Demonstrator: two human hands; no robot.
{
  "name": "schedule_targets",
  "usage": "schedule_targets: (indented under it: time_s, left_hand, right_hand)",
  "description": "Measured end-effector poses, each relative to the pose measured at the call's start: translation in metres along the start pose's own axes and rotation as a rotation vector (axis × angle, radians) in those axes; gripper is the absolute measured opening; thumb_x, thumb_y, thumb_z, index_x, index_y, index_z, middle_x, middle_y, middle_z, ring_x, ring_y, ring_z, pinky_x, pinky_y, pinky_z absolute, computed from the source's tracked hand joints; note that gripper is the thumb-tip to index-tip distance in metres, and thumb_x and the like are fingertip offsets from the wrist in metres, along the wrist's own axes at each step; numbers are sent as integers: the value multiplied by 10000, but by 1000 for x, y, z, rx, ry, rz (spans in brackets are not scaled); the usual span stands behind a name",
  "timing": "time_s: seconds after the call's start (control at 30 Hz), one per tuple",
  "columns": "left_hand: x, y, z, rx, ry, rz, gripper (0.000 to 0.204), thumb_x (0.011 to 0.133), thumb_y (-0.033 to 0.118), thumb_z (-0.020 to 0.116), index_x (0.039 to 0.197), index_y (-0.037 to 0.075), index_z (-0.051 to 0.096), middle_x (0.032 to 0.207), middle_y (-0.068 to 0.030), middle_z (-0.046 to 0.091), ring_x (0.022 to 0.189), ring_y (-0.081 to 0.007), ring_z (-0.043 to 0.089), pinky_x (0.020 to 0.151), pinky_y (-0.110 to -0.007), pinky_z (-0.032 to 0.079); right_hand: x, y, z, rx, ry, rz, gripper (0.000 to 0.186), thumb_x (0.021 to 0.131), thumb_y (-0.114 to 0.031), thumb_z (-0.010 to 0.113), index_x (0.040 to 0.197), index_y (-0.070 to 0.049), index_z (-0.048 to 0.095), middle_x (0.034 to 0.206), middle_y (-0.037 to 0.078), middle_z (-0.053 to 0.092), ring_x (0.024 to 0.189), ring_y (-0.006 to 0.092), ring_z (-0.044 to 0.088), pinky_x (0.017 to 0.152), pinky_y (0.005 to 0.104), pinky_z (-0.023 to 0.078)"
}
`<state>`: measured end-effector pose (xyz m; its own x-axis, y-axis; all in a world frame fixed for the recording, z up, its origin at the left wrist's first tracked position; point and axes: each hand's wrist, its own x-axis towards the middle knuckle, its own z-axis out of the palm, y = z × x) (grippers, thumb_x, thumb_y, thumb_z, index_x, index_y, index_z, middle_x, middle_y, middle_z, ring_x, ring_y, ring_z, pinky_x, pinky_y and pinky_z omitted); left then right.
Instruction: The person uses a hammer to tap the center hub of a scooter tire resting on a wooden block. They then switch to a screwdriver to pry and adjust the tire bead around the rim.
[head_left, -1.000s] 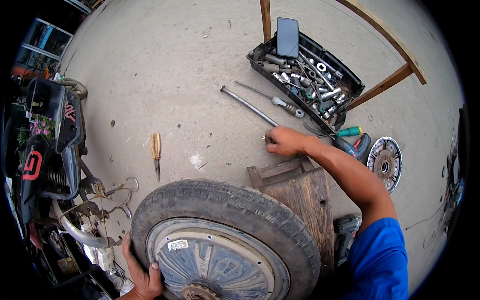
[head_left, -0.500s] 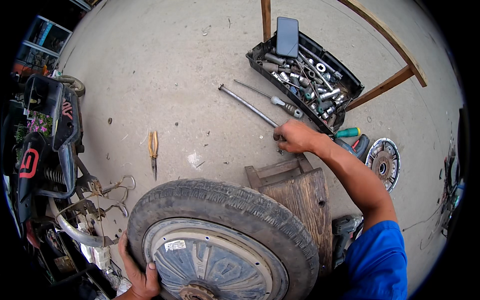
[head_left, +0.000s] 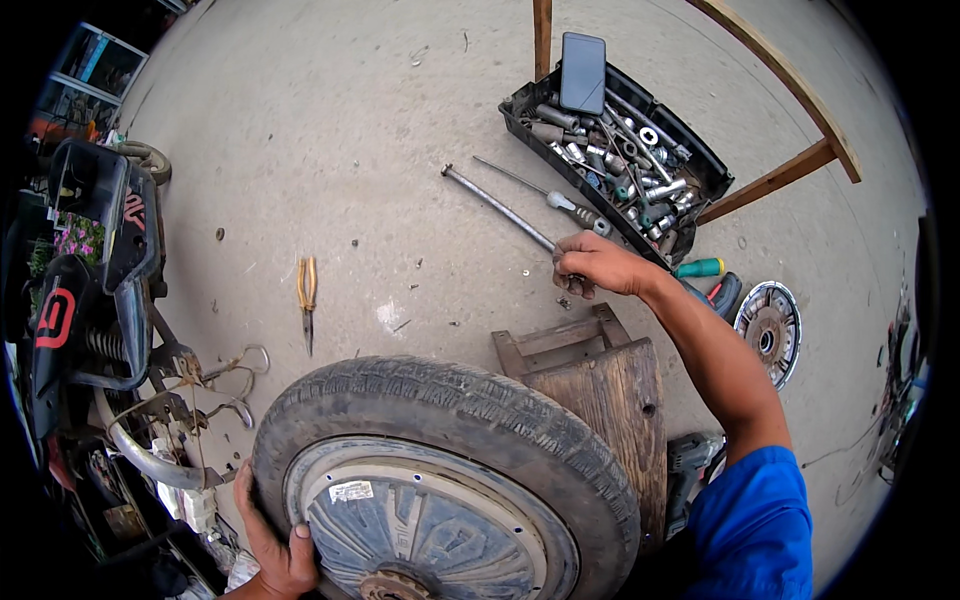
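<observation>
Concrete floor [head_left: 268,180] under everything. Wheel [head_left: 430,490], dirty tyre, blue-grey hub: lower centre, tilted, covering part of a wooden stool [head_left: 605,400] to its right. Black tray [head_left: 690,128] upper right, full of sockets and tools. Round metal cover [head_left: 768,340] flat on floor, far right. Metal bar [head_left: 500,208] on floor left of tray, screwdriver [head_left: 575,209] between the two. Yellow-handled pliers [head_left: 308,312] left, beyond wheel. Left hand [head_left: 278,562] grasps wheel's left edge, thumb on the near side. Right hand [head_left: 605,265]: fingers curled at bar's near end; can't tell if gripping. Phone [head_left: 583,75] on tray's far-left corner. Small dark bits [head_left: 564,301] below right hand.
</observation>
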<state>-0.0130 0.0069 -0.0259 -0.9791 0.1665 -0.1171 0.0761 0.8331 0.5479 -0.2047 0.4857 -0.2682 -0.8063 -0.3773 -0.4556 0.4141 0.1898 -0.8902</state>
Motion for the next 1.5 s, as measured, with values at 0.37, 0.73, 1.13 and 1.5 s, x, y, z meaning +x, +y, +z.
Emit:
schedule_targets:
  time_s: [0.37, 0.73, 1.13, 1.5]
  left_hand:
    - [0, -1, -1, 45, 0, 20, 855, 899, 324, 556, 1532, -127, 200, 1551, -297, 295, 1459, -409, 303, 1228, -477, 168]
    - [1, 1, -1, 54, -4, 19, 848, 904, 318, 552, 1533, -127, 198, 1551, -295, 294, 1458, -404, 304, 1225, -477, 173]
    - [-5, 3, -2, 172, -15, 25, 739, 982, 248, 545, 1525, -147, 239, 1561, -327, 306, 1462, -446, 297, 1225, -479, 193]
    - [-3, 5, -2, 162, -10, 34, 735, 986, 257, 542, 1521, -151, 244, 1558, -328, 311, 1462, -443, 300, 1224, -478, 196]
  right_hand:
    - [-1, 13, 9, -906, -20, -177, 248, 777, -234, 770, 863, -5, 726, 873, 232, 710, 861, 444, 674, 771, 505, 534]
    - [4, 17, 21, -1149, 2, -179, 282, 819, -230, 720, 855, 49, 719, 902, 270, 704, 903, 462, 676, 853, 509, 550]
    - [-10, 6, -17, 90, -32, 25, 283, 874, -241, 571, 834, 12, 691, 708, 96, 644, 650, 161, 610, 526, 325, 487]
    - [-7, 14, 25, -1156, 84, -76, 371, 803, -347, 795, 855, 17, 743, 915, 249, 719, 949, 421, 692, 846, 503, 558]
